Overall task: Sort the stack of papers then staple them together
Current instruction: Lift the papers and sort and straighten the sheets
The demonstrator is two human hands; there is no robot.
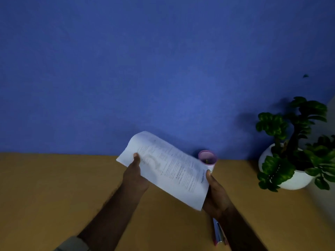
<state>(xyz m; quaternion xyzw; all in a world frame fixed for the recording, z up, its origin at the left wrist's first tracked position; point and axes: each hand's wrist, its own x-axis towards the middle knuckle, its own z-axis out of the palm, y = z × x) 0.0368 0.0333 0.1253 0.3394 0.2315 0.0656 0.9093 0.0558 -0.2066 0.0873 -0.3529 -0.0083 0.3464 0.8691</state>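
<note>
A stack of white printed papers [166,169] is held up above the brown table [54,187], tilted with its far edge curling. My left hand [135,175] grips its left edge, thumb on top. On the right edge, my right hand [215,192] holds the stack with the thumb over the printed side. No stapler shows in this view.
A pink cup [208,158] stands behind the papers near the blue wall [163,69]. A leafy plant in a white pot [291,180] sits at the right. A thin pink-edged booklet [218,233] lies on the table under my right forearm.
</note>
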